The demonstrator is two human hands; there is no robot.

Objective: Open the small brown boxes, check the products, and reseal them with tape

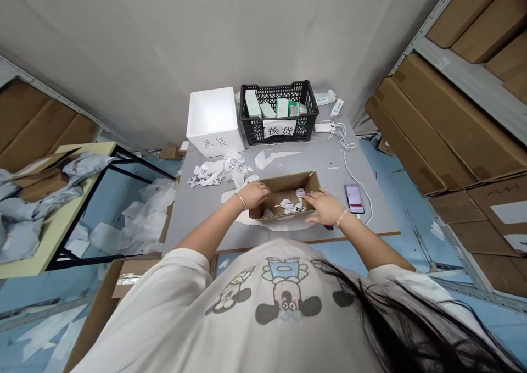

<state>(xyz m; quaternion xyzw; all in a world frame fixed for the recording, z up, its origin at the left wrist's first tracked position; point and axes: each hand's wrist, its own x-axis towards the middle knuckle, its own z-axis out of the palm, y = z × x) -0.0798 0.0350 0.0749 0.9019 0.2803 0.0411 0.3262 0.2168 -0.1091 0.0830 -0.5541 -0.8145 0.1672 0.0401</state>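
An uncovered brown cardboard box [284,183] sits near the front edge of the table, with crumpled white paper [293,202] inside it. My left hand [254,194] is closed over the box's left end, its fingertips at the rim. At the right end, my right hand [325,206] grips the corner, fingers over the wall and thumb apart at the front. White paper sheets [284,223] lie partly under the box. A small dark and red object [328,227] shows in part below my right hand.
Behind the box stand a white foam box [216,142] and a black crate [276,130] holding small cartons. Crumpled packing scraps [208,172] lie at left on the table [362,164]. A phone [354,199] and white cable [349,167] are at right. Shelves of cartons [415,126] flank the right side.
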